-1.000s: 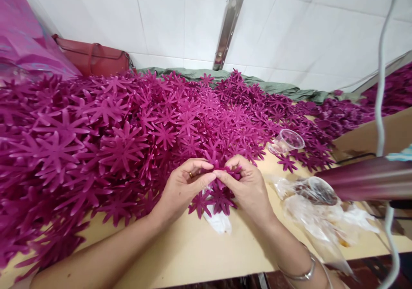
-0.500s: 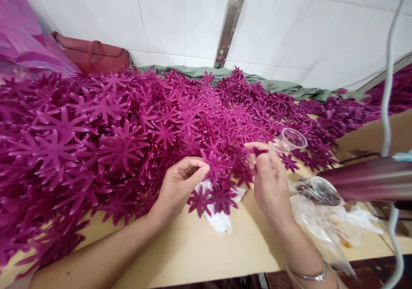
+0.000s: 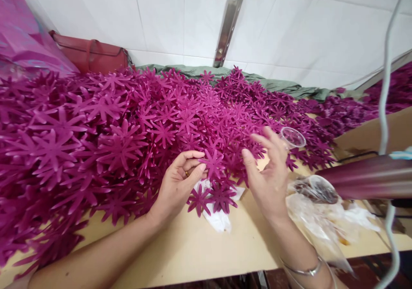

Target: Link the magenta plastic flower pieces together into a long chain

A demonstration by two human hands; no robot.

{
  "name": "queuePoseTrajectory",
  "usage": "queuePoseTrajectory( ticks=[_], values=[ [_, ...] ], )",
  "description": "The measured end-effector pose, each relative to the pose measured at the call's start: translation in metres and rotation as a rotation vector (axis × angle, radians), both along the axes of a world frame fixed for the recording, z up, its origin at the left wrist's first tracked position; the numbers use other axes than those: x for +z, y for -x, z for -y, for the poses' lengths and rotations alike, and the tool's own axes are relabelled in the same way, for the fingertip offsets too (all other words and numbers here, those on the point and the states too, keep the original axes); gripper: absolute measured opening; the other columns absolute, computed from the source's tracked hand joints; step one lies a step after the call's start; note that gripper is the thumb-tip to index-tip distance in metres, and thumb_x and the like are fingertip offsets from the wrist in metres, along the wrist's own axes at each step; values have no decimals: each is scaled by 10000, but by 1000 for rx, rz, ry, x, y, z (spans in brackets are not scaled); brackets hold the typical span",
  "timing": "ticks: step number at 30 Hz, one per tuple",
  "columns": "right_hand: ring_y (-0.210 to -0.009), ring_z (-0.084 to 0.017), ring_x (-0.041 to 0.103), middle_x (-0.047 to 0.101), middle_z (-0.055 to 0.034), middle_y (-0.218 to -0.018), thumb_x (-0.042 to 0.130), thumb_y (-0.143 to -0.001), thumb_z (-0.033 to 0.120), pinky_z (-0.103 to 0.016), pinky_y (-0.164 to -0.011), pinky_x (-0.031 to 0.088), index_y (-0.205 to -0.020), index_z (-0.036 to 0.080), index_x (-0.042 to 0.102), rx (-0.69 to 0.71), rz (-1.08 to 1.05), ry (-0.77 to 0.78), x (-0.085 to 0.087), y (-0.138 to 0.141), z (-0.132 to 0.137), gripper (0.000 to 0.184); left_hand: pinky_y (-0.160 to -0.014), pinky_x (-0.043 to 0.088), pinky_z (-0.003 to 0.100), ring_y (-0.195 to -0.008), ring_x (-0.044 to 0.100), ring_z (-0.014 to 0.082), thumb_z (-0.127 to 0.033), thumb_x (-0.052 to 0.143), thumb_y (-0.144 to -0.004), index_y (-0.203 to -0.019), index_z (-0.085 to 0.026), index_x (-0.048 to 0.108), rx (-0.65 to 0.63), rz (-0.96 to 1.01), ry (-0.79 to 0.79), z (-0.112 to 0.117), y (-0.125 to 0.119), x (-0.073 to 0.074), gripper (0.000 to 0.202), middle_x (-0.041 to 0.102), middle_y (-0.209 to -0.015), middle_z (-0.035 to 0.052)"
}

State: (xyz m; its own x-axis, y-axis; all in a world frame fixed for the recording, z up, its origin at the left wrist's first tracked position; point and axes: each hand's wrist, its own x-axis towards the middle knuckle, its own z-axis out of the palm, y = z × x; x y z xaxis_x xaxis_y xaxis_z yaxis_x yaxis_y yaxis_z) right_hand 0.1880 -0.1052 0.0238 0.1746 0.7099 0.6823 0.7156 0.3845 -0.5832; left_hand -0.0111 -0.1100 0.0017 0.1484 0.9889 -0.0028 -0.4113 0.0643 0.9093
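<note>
My left hand (image 3: 182, 179), with a ring on one finger, pinches a magenta star-shaped artificial flower piece (image 3: 213, 164) by a petal between thumb and fingertips. To its right, my right hand (image 3: 268, 175) is raised with fingers spread and slightly blurred, and nothing shows in its grasp. Below the pinched piece, two darker flower pieces (image 3: 222, 198) lie on a crumpled white tissue (image 3: 219, 222). A large heap of similar flower pieces (image 3: 122, 147) spreads behind and left of my hands.
A clear plastic cup (image 3: 292, 137) lies beyond my right hand. Plastic bags (image 3: 318, 216) and a magenta-streaked cylinder (image 3: 370, 177) are at right, near a hanging white cable (image 3: 384, 104). A red bag (image 3: 90, 54) sits at the back left. The table (image 3: 206, 259) has its front edge nearby.
My right hand has opened from a closed grip, and the dark magenta piece in it no longer shows there. My left hand keeps its pinch in nearly the same place.
</note>
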Motion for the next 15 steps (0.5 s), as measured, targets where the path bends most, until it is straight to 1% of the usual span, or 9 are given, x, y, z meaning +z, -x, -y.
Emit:
queuePoseTrajectory(
  ticks=[2, 4, 6, 7, 11, 15],
  values=[
    [-1421, -324, 436, 621, -104, -1393, 724, -906, 300, -606, -1203, 290, -1104, 252, 705, 93, 131, -14, 0, 9, 4, 204, -804, 583, 215, -805, 699, 90, -237, 769, -862, -1120, -203, 632, -4, 23, 23, 0, 0, -1, 295, 750, -921, -6],
    [-1372, -330, 451, 663, -91, -1317, 768, -871, 288, -607, -1168, 335, -992, 255, 725, 173, 223, -27, -1, 17, 7, 133, -807, 588, 218, -802, 707, 92, -227, 787, -844, -1121, -202, 624, -31, 51, 39, 0, 0, -1, 322, 759, -913, -7],
    [-1319, -317, 469, 694, -80, -1247, 768, -870, 245, -586, -1131, 380, -928, 253, 728, 215, 250, -24, -4, 21, 8, 71, -799, 583, 209, -797, 711, 89, -214, 803, -827, -1109, -199, 627, -56, 65, 43, 0, -1, -1, 333, 769, -904, -3],
    [-1292, -307, 481, 709, -74, -1205, 754, -879, 219, -572, -1114, 399, -908, 253, 726, 229, 244, -16, -5, 22, 8, 52, -793, 577, 200, -799, 712, 88, -206, 809, -819, -1103, -197, 632, -63, 64, 42, 0, -1, -1, 335, 774, -903, 0],
    [-1201, -271, 538, 741, -57, -1062, 697, -913, 150, -520, -1067, 450, -903, 244, 693, 286, 217, 25, -7, 22, 6, 94, -768, 560, 164, -803, 712, 77, -183, 839, -783, -1054, -191, 668, -69, 55, 50, -1, -1, 0, 321, 779, -881, -10],
    [-1056, -226, 635, 732, -63, -1028, 651, -944, 142, -445, -968, 524, -945, 228, 645, 348, 190, 47, -7, 25, 7, 86, -756, 576, 177, -749, 718, 79, -214, 863, -758, -1034, -182, 690, -71, 72, 94, -1, 0, 2, 328, 775, -839, -16]
  ],
)
